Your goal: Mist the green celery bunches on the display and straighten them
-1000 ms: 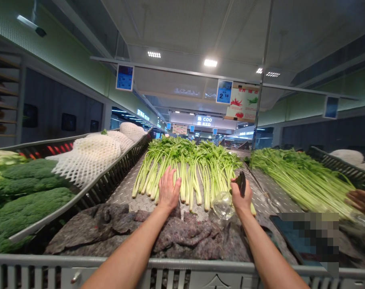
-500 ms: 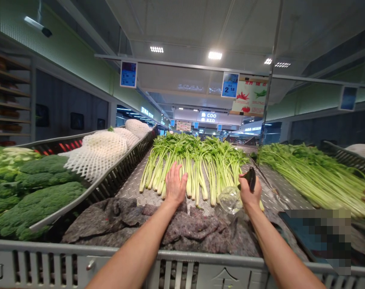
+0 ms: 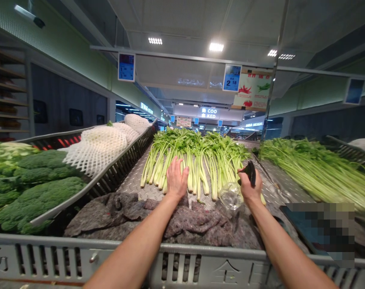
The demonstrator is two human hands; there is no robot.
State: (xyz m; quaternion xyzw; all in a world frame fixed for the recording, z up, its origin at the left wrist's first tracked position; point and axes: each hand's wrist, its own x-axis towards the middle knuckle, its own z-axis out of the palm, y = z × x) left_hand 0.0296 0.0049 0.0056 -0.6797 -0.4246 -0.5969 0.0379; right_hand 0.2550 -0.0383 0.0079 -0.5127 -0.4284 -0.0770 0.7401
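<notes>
My left hand (image 3: 178, 178) lies over the lower stalks of the celery (image 3: 197, 160), palm down with its fingers stretched out; whether it presses on them I cannot tell. Wrapped around the neck of a clear spray bottle (image 3: 231, 196) with a black trigger head is my right hand (image 3: 251, 185). The bottle is tilted, its see-through body pointing toward the left, at the right end of the celery row. Leaves face away from me and the pale cut ends point toward me.
A crumpled grey felt cloth (image 3: 200, 224) lies along the grey crate front (image 3: 134, 251). At left, a black crate wall (image 3: 110, 174) borders broccoli (image 3: 40, 196) and vegetables in white foam nets (image 3: 94, 146). A mirror (image 3: 315, 100) stands at right, near a partly blurred dark tablet-like object (image 3: 299, 224).
The view has tipped slightly downward, so the ceiling and price signs sit higher. Both hands keep nearly the same place over the celery, and the right still grips the spray bottle.
</notes>
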